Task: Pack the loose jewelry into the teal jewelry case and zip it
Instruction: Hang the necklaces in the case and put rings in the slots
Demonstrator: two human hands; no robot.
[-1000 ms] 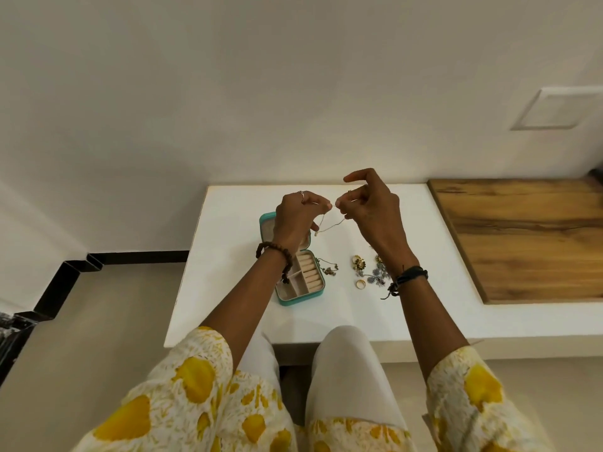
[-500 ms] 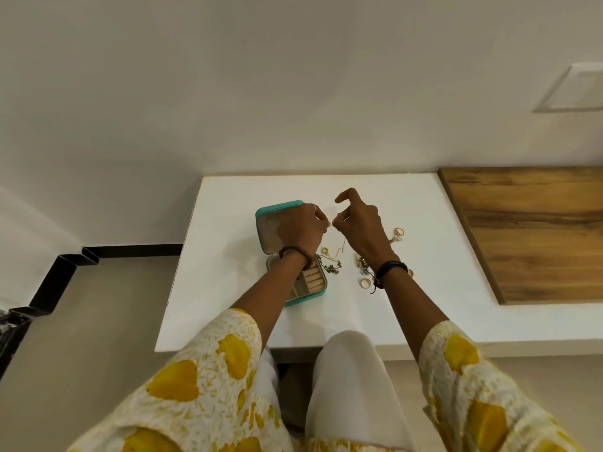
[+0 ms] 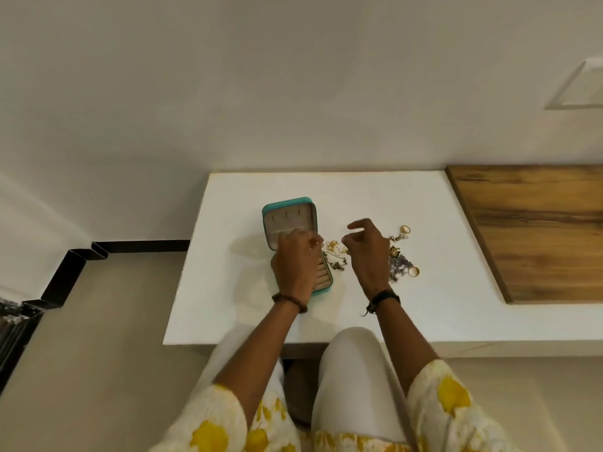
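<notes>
A single wide-angle camera sat on the person's head, looking forward and steeply down over knees and forearms onto the white table (image 3: 248, 288), with much pale wall (image 3: 293, 86) filling the upper frame.

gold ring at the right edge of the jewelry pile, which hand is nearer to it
Right. The right hand hovers just left of the gold ring, beside the pile. The left hand is farther left, over the teal jewelry case.

A room at home, I'd say, my knees against a low white table (image 3: 228, 288) set against a plain cream wall (image 3: 293, 93), wooden board (image 3: 538, 230) at my right, beige floor (image 3: 98, 353) with black skirting (image 3: 140, 246), wall switch plate (image 3: 580, 89).
</notes>
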